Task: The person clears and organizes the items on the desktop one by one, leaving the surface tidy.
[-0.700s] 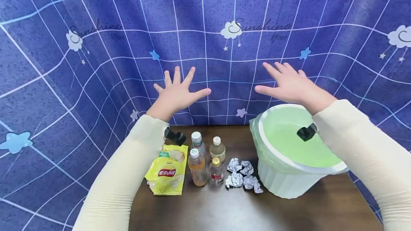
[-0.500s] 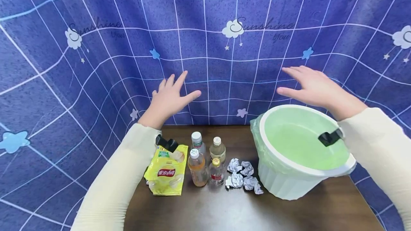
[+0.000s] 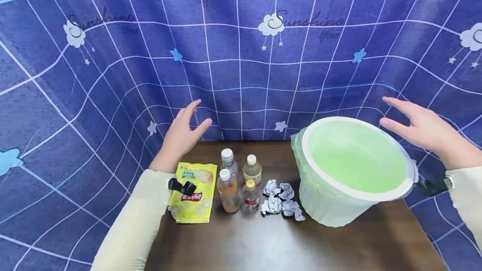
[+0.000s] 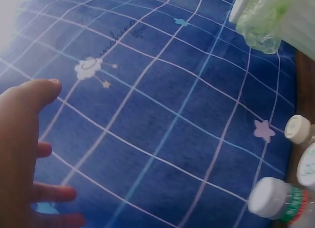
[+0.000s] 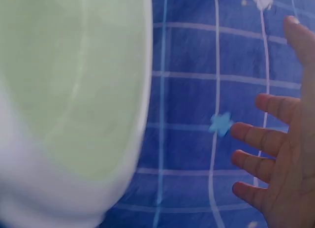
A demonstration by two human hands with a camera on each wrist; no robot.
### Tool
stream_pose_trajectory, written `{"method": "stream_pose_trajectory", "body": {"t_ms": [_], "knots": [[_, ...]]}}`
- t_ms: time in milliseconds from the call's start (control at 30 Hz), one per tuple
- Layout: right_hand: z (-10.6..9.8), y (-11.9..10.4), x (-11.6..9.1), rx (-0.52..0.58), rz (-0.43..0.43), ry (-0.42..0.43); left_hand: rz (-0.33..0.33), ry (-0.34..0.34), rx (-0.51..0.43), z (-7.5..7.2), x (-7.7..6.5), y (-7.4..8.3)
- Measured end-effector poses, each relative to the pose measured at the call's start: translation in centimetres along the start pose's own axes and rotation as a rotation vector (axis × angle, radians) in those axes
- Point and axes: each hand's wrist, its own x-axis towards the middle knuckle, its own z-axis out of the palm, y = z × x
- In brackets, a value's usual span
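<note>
Compared with a moment earlier, both hands have dropped lower and drawn further apart, the right one out past the bin's edge; the objects on the table keep their arrangement. Nearest, cream sleeves (image 3: 129,221) lead up to the hands. The left hand (image 3: 179,134) is raised, thumb well apart from the fingers, holding nothing; in the head view it appears just beyond the yellow chip bag (image 3: 201,188), which the sleeve and wrist camera partly cover. The right hand (image 3: 423,129) is likewise loose and unoccupied; the right wrist view shows its fingers parted and slightly bent, thumb apart, near the bin (image 3: 327,212) but not touching it. On the brown table (image 3: 260,244), the bag lies flat at the left, with the amber bottle (image 3: 229,195) and yellow-capped bottle (image 3: 251,199) standing beside it, then crumpled foil-grey balls (image 3: 272,205) and the bin, lined in green plastic. Two more bottles (image 3: 252,170) stand behind the front pair. Farthest back hangs a blue gridded curtain (image 3: 256,74).
</note>
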Motion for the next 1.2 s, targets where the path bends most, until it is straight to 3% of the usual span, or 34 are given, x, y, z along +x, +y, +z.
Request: {"method": "stream_pose_trajectory", "body": {"t_ms": [267,467,567,800,1033,1200], "knots": [[2.8,4.2,-3.2,0.080,-0.001,0.064,0.015,0.036,-0.150,2.6,-2.6,-2.6],[4.9,5.8,-5.1,0.115,0.033,0.020,0.043,0.053,-0.373,5.7,-4.5,-4.3],[5.5,6.3,-5.9,0.141,0.042,0.016,0.048,0.063,-0.468,7.6,-5.8,-4.7],[6.5,6.6,-7.0,0.174,0.040,0.015,-0.032,0.046,-0.624,9.3,-9.2,-2.7],[7.3,6.9,-7.4,0.181,0.047,0.008,-0.014,0.014,-0.778,13.0,-11.2,-4.8],[7.8,6.7,-7.4,0.190,0.056,0.009,-0.073,0.003,-0.798,16.2,-12.2,-7.4]]}}
